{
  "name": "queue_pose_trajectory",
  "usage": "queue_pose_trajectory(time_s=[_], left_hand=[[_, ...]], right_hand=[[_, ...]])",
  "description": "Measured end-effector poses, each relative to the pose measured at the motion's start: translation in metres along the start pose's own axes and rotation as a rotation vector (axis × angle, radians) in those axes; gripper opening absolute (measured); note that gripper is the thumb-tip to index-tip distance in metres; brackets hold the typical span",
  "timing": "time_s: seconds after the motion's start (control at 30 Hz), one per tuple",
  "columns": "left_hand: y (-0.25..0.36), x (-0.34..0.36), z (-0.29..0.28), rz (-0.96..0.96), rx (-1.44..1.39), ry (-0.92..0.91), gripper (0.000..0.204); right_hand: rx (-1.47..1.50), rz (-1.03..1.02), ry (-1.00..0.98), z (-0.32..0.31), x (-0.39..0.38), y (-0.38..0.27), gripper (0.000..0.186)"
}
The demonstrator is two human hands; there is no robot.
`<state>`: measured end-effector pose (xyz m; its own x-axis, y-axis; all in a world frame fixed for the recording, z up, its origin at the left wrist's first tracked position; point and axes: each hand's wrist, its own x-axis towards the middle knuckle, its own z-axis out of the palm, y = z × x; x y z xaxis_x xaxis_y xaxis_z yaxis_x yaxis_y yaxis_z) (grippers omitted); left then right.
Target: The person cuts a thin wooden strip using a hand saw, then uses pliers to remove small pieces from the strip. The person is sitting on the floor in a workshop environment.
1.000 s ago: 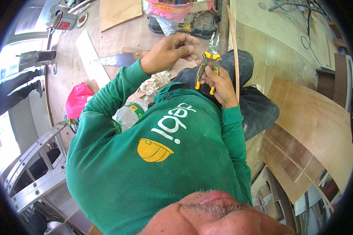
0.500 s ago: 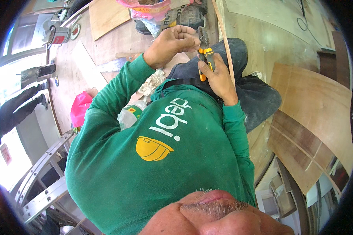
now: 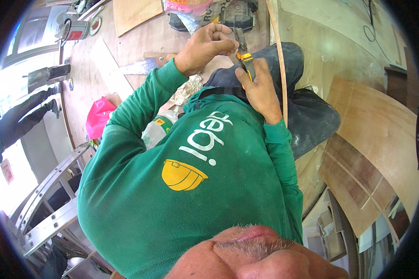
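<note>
My right hand (image 3: pixel 258 88) grips yellow-and-dark pliers (image 3: pixel 246 57) above my dark-trousered legs, jaws pointing away from me. My left hand (image 3: pixel 208 49) is closed at the jaws, thumb and fingertips together; whatever is between them is too small to make out. A long thin wooden strip (image 3: pixel 280 60) runs beside my right hand. Beyond my left wrist a handsaw (image 3: pixel 139 67) lies on a plywood surface, with a crumpled rag (image 3: pixel 188 88) nearer my body.
A bright pink bag (image 3: pixel 100 116) and an aluminium ladder (image 3: pixel 51 223) are at left, where another person's legs (image 3: pixel 25 118) show. Curved-looking plywood sheets (image 3: pixel 372 139) lie at right. A paint tin (image 3: pixel 77 30) and a dark toolbox (image 3: pixel 237 16) are at the far side.
The pliers have turned and tilted, their handles now closer together and mostly covered by my right hand. My left hand has moved up to their jaws, its thumb and fingertips drawing together.
</note>
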<state>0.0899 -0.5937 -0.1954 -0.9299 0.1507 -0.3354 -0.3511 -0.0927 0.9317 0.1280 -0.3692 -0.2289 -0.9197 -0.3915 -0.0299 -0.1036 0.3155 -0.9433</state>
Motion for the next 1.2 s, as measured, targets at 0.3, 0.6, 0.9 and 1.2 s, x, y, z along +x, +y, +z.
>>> queue_pose_trajectory(time_s=[0.3, 0.6, 0.9, 1.2], left_hand=[[-0.003, -0.008, -0.01, -0.072, -0.05, -0.079, 0.039], [0.002, -0.02, -0.027, -0.126, 0.175, -0.077, 0.038], [-0.002, -0.013, -0.016, -0.046, 0.345, -0.02, 0.034], [-0.018, -0.012, -0.022, -0.08, 0.272, -0.038, 0.032]], right_hand=[[-0.082, -0.036, 0.008, 0.008, 0.0, 0.008, 0.051], [-0.103, -0.03, -0.022, 0.012, 0.004, 0.008, 0.049], [-0.219, -0.037, 0.003, 0.017, 0.004, 0.004, 0.048], [-0.109, 0.028, -0.071, 0.016, 0.0, -0.002, 0.061]])
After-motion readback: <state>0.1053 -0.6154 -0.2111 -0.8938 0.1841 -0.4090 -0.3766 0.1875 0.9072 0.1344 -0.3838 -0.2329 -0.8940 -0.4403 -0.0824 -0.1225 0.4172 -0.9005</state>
